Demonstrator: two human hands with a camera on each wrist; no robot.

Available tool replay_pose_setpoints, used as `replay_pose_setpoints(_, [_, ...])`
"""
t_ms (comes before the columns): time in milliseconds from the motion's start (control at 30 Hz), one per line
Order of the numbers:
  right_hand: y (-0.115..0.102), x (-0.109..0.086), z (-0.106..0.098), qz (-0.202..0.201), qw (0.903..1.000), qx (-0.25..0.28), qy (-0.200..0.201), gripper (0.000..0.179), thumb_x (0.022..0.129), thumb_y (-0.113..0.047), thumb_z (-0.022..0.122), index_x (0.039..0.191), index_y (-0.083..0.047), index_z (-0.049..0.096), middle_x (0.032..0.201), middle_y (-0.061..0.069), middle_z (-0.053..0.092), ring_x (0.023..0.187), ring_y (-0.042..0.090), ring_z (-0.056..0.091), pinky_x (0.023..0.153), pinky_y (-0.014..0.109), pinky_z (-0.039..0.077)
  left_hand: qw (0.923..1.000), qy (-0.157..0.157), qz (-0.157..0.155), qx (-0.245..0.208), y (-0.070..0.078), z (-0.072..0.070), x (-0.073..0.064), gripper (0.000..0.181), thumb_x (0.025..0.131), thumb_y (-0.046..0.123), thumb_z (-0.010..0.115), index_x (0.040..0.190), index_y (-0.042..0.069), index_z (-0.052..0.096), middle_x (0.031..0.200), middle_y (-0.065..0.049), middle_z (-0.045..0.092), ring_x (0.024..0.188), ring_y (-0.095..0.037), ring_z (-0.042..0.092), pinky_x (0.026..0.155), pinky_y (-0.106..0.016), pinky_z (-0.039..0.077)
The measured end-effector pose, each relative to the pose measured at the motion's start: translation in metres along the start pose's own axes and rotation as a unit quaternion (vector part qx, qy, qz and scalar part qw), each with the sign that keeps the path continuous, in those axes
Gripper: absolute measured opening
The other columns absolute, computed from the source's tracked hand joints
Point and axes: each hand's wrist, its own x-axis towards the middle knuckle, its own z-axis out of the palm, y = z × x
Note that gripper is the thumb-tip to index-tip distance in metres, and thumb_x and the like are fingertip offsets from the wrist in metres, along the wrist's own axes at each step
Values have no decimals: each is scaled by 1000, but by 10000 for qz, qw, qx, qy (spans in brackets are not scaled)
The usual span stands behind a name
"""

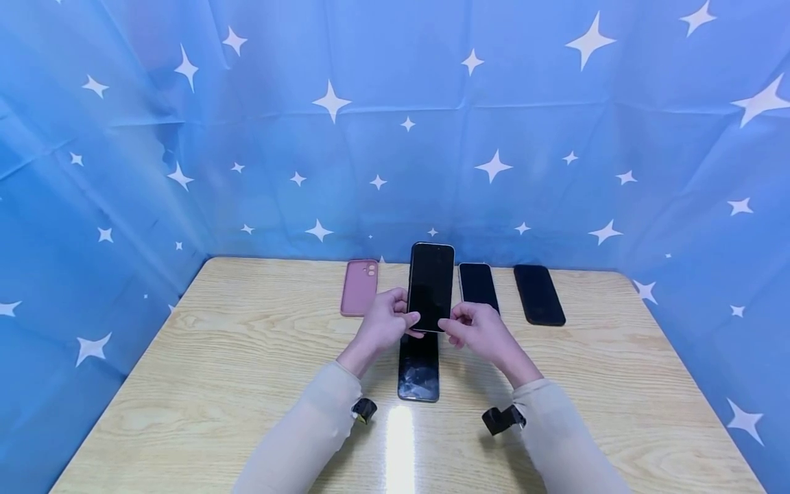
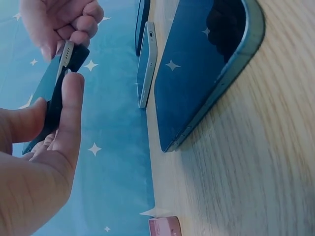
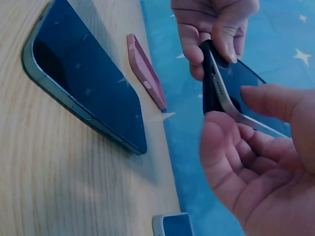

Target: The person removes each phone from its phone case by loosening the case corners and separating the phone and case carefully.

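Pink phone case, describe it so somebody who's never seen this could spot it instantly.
Find the wooden table in front of the starry blue curtain. Near the table's far edge, beyond the left hand, lies the pink phone case. It alone is pink, with camera rings at its upper right corner; the phones nearby look black.

The off-white long sleeves (image 1: 304, 433) each bear a small black device (image 1: 366, 409).

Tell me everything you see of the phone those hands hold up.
The phone has a dark, glossy screen, rounded corners and a pale, metallic-looking edge with small holes at its near end. That end stands partly out of a black case. Raised above the table, it faces the head camera; the left hand grips one side, the right hand the near end.
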Motion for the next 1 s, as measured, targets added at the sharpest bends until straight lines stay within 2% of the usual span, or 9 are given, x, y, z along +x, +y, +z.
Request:
replay_pose_setpoints(200, [2,0,3,188,9991,377,77,20,98,-12,71,85,-1,61,68,4,61,63,18,60,59,27,57,10000,-83,-3,-21,1,-2,-1,12,98,-8,62,110,-4,62,92,-13,70,82,-28,76,79,-48,66])
replay_pose_setpoints(300, [4,-1,3,214,9982,560,23,21,100,-14,70,88,0,60,73,8,64,67,19,62,63,27,60,9999,-82,31,65,1,-2,-1,10,98,-7,63,108,-4,61,91,-15,71,82,-28,77,77,-45,67])
replay_pose_setpoints(533, [8,-2,0,417,9955,845,-57,22,101,-16,68,89,0,60,80,16,71,76,34,72,70,30,64,9998,-133,40,126,0,-3,0,9,98,-7,63,105,-4,59,92,-18,70,83,-30,77,80,-50,66])
replay_pose_setpoints(667, [10,-2,-3,428,9941,986,-165,21,101,-15,68,91,3,60,79,17,69,72,28,69,68,30,63,9999,-136,-22,100,1,-3,-1,10,98,-6,64,107,-4,59,92,-19,70,80,-32,77,83,-55,64])
replay_pose_setpoints(800, [9,-2,-5,361,9940,1008,-236,21,101,-13,67,92,4,60,75,11,66,69,22,64,66,31,61,9999,-97,-92,58,1,-3,0,14,99,-4,64,112,-4,61,93,-16,71,80,-31,77,84,-55,63])
replay_pose_setpoints(1000, [9,-2,-5,350,9924,1146,-284,22,102,-13,65,88,3,58,76,13,67,70,26,66,69,38,62,9999,-10,-166,-28,1,-3,1,13,99,-3,64,112,-4,61,88,-14,67,81,-31,77,81,-50,66])
